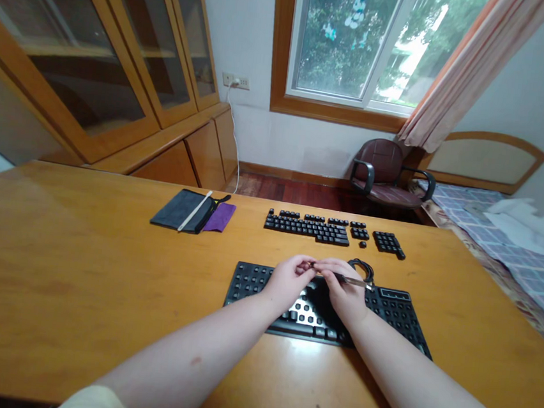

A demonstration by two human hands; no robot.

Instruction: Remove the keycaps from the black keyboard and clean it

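A black keyboard (289,327) lies in front of me, with bare key stems over most of it and a long space bar along its front row. Above its middle my two hands meet at the fingertips. My left hand (289,283) is closed in a pinch on a small dark piece (313,264), too small to make out clearly. In my right hand (346,296), also closed, is a slim tool (355,280) with a dark handle; its thin, lighter end points right. My hands hide part of the keyboard. Its coiled cable (364,268) rests just behind.
Black keycaps (306,226) are laid out in keyboard order at the table's far edge, with a number-pad group (386,242) to the right. Left of them lie a dark grey pouch (173,208), a white stick (195,211) and a purple cloth (221,217) on the wooden table (77,275).
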